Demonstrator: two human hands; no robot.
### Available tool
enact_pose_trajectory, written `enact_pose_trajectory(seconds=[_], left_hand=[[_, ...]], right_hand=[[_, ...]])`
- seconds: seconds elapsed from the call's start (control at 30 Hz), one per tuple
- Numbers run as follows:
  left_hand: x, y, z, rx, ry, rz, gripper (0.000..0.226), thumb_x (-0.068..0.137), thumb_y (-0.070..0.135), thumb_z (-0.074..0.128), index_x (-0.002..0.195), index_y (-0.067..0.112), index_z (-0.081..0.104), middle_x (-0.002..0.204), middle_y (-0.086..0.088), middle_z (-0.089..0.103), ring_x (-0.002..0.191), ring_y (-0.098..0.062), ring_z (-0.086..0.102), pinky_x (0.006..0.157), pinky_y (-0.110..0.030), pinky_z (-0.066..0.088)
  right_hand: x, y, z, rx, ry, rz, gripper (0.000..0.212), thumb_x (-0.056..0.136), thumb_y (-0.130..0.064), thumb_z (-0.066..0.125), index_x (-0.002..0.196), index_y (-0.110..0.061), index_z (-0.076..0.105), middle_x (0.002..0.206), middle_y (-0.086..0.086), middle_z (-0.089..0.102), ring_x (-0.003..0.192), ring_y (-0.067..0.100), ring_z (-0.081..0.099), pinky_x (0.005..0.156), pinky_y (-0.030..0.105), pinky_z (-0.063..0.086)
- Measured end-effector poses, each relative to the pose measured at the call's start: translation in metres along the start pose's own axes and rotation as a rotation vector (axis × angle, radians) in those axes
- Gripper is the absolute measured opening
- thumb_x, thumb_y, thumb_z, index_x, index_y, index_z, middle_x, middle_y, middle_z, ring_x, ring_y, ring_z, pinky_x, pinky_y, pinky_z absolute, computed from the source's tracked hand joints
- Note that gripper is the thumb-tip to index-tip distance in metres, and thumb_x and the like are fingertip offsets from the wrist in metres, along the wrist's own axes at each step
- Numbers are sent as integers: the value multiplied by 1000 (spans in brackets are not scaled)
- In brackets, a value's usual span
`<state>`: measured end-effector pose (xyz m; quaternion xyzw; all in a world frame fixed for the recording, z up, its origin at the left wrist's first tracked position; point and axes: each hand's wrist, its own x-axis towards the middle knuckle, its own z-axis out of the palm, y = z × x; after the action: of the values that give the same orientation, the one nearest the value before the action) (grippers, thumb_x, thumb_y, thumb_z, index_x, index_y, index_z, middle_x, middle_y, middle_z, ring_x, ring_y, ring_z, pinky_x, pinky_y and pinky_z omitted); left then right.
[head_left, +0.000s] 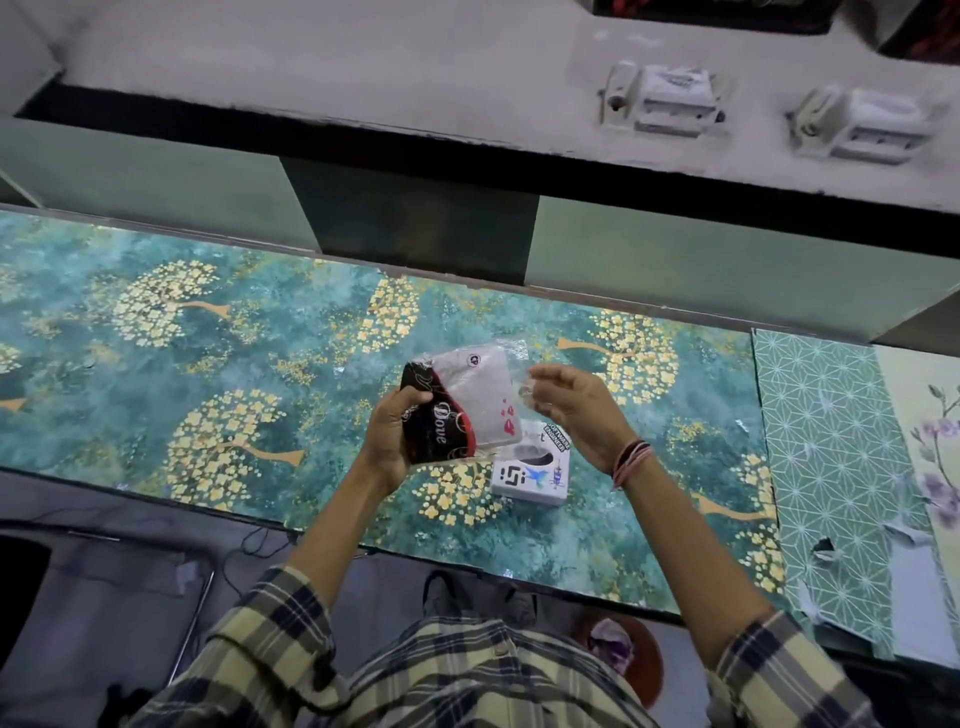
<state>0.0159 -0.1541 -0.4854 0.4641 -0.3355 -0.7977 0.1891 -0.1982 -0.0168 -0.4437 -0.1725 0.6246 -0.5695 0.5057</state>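
Note:
My left hand (392, 434) grips a flat black, red and grey item (457, 410) printed with red hearts and script lettering, wrapped in a clear plastic sleeve, held above the table. My right hand (571, 402) is at the item's right edge, its fingertips pinching the clear plastic wrap (524, 387). Below both hands a small white box (532, 470) with a bird picture and stickers lies on the table, partly hidden by the wrapped item.
The table (208, 364) has a teal cover with gold tree prints; its front edge runs near my body. A green patterned sheet (831, 441) covers the right end. A pale wall ledge with two white fittings (660, 101) runs behind. Floor, cables and a chair frame lie below.

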Motion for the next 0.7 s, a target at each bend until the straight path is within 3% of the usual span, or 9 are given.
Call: enact_pose_trajectory(seconds=[0.1, 0.17, 0.23, 0.3, 0.33, 0.37, 0.47, 0.57, 0.7], left_hand=[[-1, -1, -3, -2, -10, 8, 65, 69, 28, 75, 129, 8, 59, 112, -18, 67, 96, -36, 68, 86, -61, 56], [-3, -3, -3, 6, -11, 12, 59, 72, 26, 73, 127, 7, 61, 107, -16, 70, 90, -34, 70, 81, -56, 59], [-3, -7, -4, 27, -10, 12, 54, 74, 25, 73, 125, 8, 60, 105, -16, 71, 89, -35, 71, 77, -52, 60], [-3, -10, -7, 56, -12, -1, 48, 75, 24, 73, 119, 11, 59, 102, -14, 71, 87, -33, 71, 74, -48, 61], [-2, -12, -10, 77, -12, -8, 45, 75, 24, 73, 115, 12, 58, 100, -13, 70, 86, -32, 71, 72, -46, 61], [0, -14, -13, 96, -14, -13, 42, 76, 24, 73, 113, 12, 57, 99, -13, 69, 85, -32, 70, 71, -45, 61], [2, -17, -21, 133, 5, -19, 29, 83, 20, 70, 108, 11, 58, 93, -12, 69, 82, -32, 69, 68, -42, 60], [5, -19, -35, 161, 64, -35, 20, 89, 16, 67, 106, 12, 58, 90, -11, 69, 77, -30, 71, 63, -38, 60], [16, -20, -61, 206, 124, -39, 31, 90, 19, 68, 116, 6, 56, 96, -14, 70, 78, -31, 73, 61, -39, 61]], right_hand=[[3, 7, 12, -21, -111, 103, 84, 72, -34, 88, 138, 4, 53, 134, 18, 65, 125, 29, 63, 113, 44, 46], [6, 12, 18, -35, -157, 168, 102, 66, -39, 92, 143, 8, 45, 140, 17, 61, 128, 26, 60, 115, 47, 42], [7, 17, 25, -42, -145, 240, 82, 77, -28, 88, 137, 12, 48, 133, 17, 67, 117, 23, 67, 103, 43, 53], [9, 27, 31, -20, -101, 293, 33, 100, -13, 62, 122, 12, 60, 111, 15, 77, 96, 18, 74, 73, 33, 59], [9, 34, 34, 0, -68, 316, 25, 105, -7, 47, 117, 9, 62, 106, 16, 78, 93, 20, 74, 66, 34, 58], [11, 40, 36, 24, -32, 332, 25, 105, -3, 43, 115, 9, 63, 105, 19, 77, 93, 25, 74, 66, 38, 60], [6, 49, 41, 83, -22, 347, 8, 91, 1, 67, 98, 3, 70, 105, 22, 74, 100, 38, 68, 92, 60, 56], [2, 56, 35, 164, 36, 390, 29, 83, 3, 73, 111, 6, 68, 115, 24, 73, 108, 43, 68, 95, 66, 52], [-3, 64, 12, 190, 160, 338, 49, 77, 1, 78, 123, 5, 62, 124, 25, 69, 113, 48, 65, 89, 68, 55]])
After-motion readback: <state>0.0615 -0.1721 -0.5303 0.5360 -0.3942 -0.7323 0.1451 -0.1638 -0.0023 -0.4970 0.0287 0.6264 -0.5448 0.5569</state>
